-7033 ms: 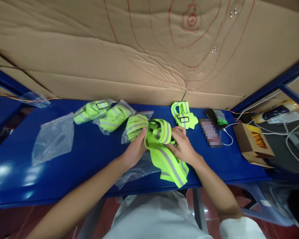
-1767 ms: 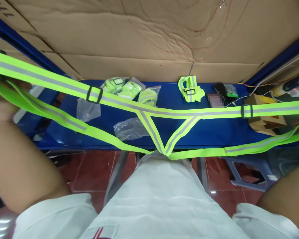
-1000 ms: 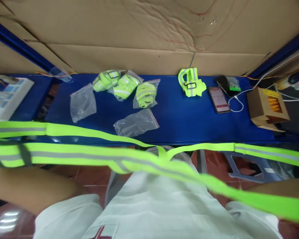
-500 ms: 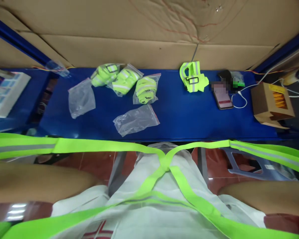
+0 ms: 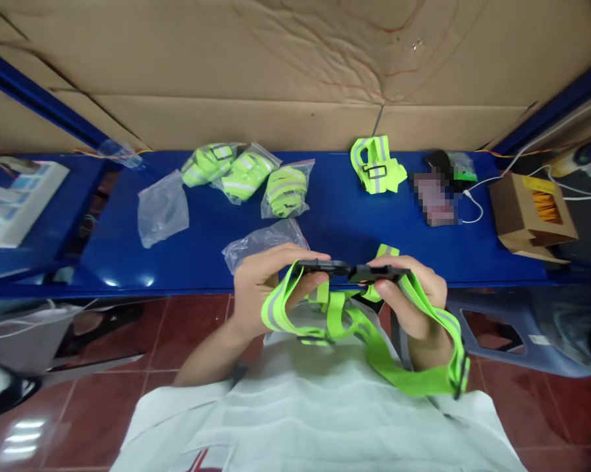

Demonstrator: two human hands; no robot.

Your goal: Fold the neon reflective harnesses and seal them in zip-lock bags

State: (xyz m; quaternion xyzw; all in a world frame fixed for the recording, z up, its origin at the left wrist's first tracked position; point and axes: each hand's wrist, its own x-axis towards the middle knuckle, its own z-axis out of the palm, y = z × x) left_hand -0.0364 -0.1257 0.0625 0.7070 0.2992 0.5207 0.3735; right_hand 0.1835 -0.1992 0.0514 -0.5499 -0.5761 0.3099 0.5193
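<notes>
My left hand [image 5: 256, 288] pinches one black buckle half [image 5: 322, 266], and the fingers of my right hand [image 5: 420, 295] are closed on the other buckle half [image 5: 379, 274]. The two halves lie end to end in front of my chest; whether they are locked together I cannot tell. From them hangs a neon yellow-green reflective strap harness [image 5: 403, 381] with grey stripes and black sliders, looped below and around both hands. Behind my left hand lies a clear zip bag [image 5: 263, 241], partly covered.
On the blue table [image 5: 335, 229] are bagged reflective straps [image 5: 286, 190], another clear bag [image 5: 162, 210], an unbagged folded harness [image 5: 378, 167], a phone [image 5: 434, 200] with a white cable, and a cardboard box [image 5: 534, 210]. A grey-blue stool [image 5: 502, 334] stands below at right.
The harness was stretched wide between my arms with both hands out of sight. Now it is gathered in, and both hands have come together at the middle, holding the buckle halves.
</notes>
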